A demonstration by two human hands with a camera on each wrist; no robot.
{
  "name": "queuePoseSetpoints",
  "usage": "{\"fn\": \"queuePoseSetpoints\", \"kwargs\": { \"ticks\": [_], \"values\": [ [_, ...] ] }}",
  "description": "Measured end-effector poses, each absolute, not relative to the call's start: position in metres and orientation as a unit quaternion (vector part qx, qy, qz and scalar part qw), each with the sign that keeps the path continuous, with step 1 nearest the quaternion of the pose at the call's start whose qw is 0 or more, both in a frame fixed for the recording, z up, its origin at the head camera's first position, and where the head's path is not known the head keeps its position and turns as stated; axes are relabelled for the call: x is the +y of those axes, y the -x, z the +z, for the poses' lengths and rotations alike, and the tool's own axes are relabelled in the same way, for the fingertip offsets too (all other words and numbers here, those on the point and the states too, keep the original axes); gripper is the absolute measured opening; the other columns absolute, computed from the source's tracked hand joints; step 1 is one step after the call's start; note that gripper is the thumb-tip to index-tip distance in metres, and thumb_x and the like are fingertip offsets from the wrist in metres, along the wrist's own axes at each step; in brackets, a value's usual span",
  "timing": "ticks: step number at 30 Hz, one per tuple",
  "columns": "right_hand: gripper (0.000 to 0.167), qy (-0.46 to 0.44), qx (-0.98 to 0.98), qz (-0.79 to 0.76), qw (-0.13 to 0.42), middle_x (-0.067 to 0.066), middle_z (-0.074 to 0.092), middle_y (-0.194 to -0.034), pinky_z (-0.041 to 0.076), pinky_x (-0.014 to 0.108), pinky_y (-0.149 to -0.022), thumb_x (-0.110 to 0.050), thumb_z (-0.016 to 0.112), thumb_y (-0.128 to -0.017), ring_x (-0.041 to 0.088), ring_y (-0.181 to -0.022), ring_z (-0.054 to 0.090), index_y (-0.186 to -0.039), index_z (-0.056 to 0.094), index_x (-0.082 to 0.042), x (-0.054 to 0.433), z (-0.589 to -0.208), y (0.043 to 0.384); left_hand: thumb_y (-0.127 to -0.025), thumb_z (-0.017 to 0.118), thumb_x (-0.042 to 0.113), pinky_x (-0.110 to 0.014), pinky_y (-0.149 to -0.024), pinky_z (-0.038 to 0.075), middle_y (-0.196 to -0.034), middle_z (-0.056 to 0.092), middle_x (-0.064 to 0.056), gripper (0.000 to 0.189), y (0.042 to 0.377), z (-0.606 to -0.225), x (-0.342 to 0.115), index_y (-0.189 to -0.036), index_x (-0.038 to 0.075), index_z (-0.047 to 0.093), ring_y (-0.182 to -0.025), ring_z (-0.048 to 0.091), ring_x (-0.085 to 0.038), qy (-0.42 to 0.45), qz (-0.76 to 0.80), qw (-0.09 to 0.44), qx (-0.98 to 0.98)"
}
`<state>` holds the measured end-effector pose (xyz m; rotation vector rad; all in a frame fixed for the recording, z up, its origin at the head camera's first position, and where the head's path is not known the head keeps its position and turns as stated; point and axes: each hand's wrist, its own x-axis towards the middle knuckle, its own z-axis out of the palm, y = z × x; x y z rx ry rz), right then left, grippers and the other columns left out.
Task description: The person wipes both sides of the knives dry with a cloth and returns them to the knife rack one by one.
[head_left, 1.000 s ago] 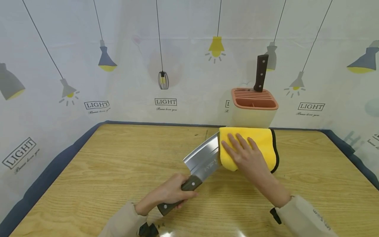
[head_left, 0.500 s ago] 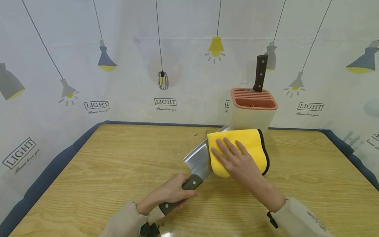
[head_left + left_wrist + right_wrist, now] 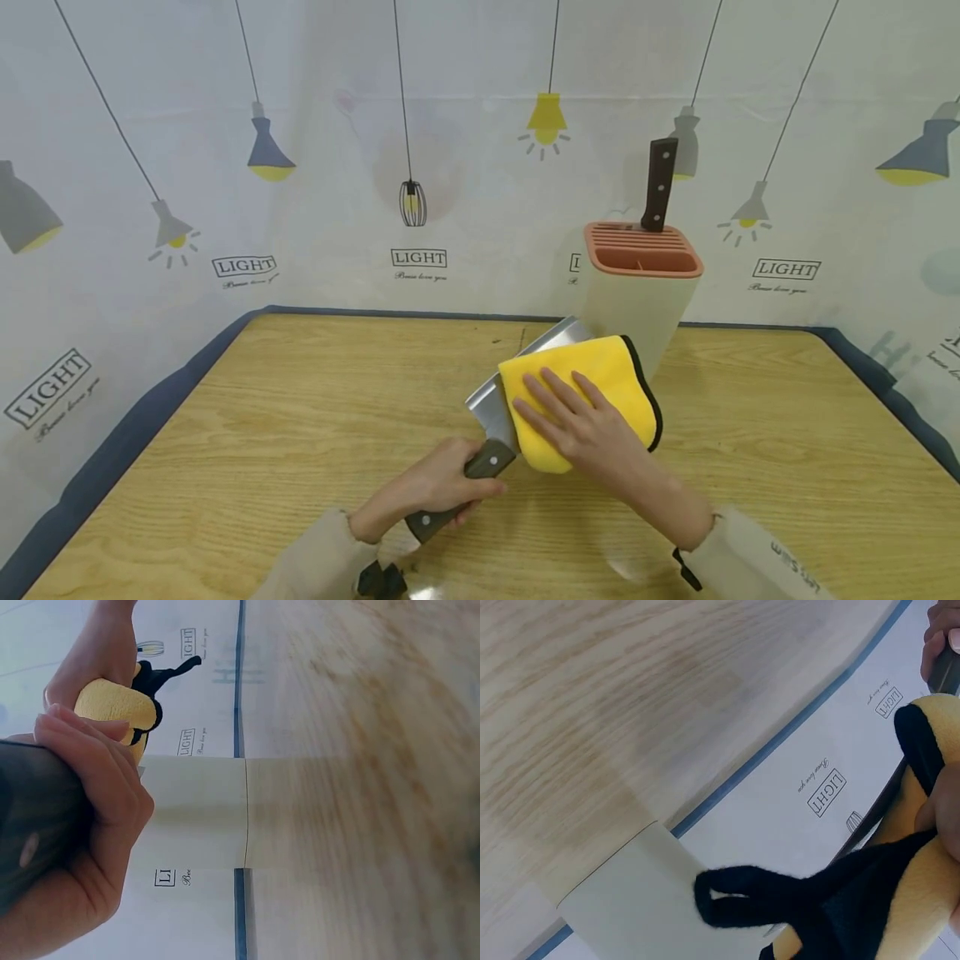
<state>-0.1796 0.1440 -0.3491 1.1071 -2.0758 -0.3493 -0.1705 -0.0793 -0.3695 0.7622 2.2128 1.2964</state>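
Note:
A cleaver [image 3: 491,408] is tilted up and away to the right, its dark handle gripped by my left hand [image 3: 438,477]. In the left wrist view the fingers curl round that handle [image 3: 34,817], close to the camera. Over the broad steel blade lies a folded yellow cloth [image 3: 607,362] with black edging. My right hand [image 3: 588,429] holds the cloth there, four fingers spread on top and the thumb tucked underneath, partly seen in the right wrist view. Most of the blade is hidden by the cloth; its upper edge and the part near the handle show.
Behind the cloth stands a cream knife block [image 3: 637,312] with an orange slotted top. One dark-handled knife [image 3: 660,187] is upright in it. The wooden table [image 3: 300,400] ends at a wall sheet printed with lamps.
My right hand has slid the yellow cloth down the blade towards the handle, leftwards and nearer. More of the blade's far end shows now. My left hand and the cleaver have hardly moved.

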Motion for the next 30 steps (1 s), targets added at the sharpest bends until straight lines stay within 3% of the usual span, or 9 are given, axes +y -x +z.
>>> {"fn": "queuePoseSetpoints", "kwargs": {
  "ticks": [4,10,14,17,23,27,30],
  "values": [
    [0.061,-0.459,-0.797,-0.140,0.366,0.013,0.047,-0.129,0.037,0.044,-0.095,-0.003,0.071,-0.065,0.028,-0.119,0.043,-0.123,0.052,-0.012,0.1426,-0.3497,0.1790,-0.085,0.059,0.017,-0.023,-0.032,0.041,-0.044,0.048,0.000,0.016,0.1707,-0.3701,-0.0790,-0.082,0.004,0.050,-0.032,0.044,-0.007,-0.276,0.471,0.231,0.805],
    [0.052,-0.499,-0.773,-0.130,0.370,0.013,0.045,-0.130,0.035,0.044,-0.098,-0.002,0.052,-0.076,0.028,-0.120,0.042,-0.127,0.047,-0.011,0.1411,-0.3508,0.1796,-0.086,0.058,0.015,-0.022,-0.032,0.041,-0.045,0.048,0.000,0.013,0.1725,-0.3701,-0.0787,-0.083,0.004,0.051,-0.032,0.044,-0.007,-0.281,0.473,0.232,0.802],
    [0.044,-0.518,-0.759,-0.120,0.376,0.013,0.044,-0.131,0.033,0.045,-0.099,0.001,0.029,-0.092,0.028,-0.121,0.041,-0.134,0.037,-0.010,0.1403,-0.3497,0.1809,-0.086,0.056,0.012,-0.021,-0.032,0.040,-0.045,0.048,0.001,0.010,0.1740,-0.3703,-0.0787,-0.084,0.004,0.051,-0.032,0.043,-0.006,-0.292,0.472,0.229,0.800],
    [0.045,-0.526,-0.750,-0.125,0.380,0.013,0.043,-0.132,0.031,0.045,-0.100,-0.002,0.013,-0.097,0.028,-0.122,0.040,-0.137,0.033,-0.010,0.1399,-0.3478,0.1817,-0.087,0.056,0.011,-0.020,-0.032,0.039,-0.045,0.048,0.001,0.009,0.1742,-0.3702,-0.0785,-0.084,0.004,0.051,-0.032,0.043,-0.006,-0.298,0.472,0.227,0.798],
    [0.044,-0.535,-0.747,-0.126,0.374,0.012,0.042,-0.133,0.031,0.045,-0.100,-0.001,0.014,-0.097,0.028,-0.122,0.039,-0.135,0.036,-0.010,0.1404,-0.3456,0.1812,-0.086,0.056,0.011,-0.022,-0.032,0.039,-0.046,0.048,0.000,0.010,0.1724,-0.3690,-0.0784,-0.085,0.002,0.051,-0.033,0.044,-0.007,-0.299,0.479,0.229,0.793],
    [0.049,-0.527,-0.751,-0.132,0.376,0.011,0.043,-0.132,0.031,0.045,-0.101,-0.004,0.004,-0.097,0.027,-0.123,0.039,-0.137,0.033,-0.011,0.1404,-0.3459,0.1814,-0.086,0.057,0.011,-0.023,-0.032,0.039,-0.046,0.048,-0.001,0.011,0.1717,-0.3681,-0.0782,-0.085,0.001,0.051,-0.033,0.044,-0.008,-0.300,0.482,0.227,0.791],
    [0.049,-0.526,-0.755,-0.125,0.371,0.012,0.043,-0.132,0.031,0.045,-0.100,-0.006,0.004,-0.098,0.027,-0.123,0.038,-0.136,0.035,-0.010,0.1412,-0.3461,0.1815,-0.086,0.057,0.011,-0.023,-0.032,0.040,-0.045,0.048,0.000,0.012,0.1717,-0.3681,-0.0782,-0.083,0.002,0.051,-0.032,0.044,-0.008,-0.299,0.482,0.225,0.792]
  ]
}}
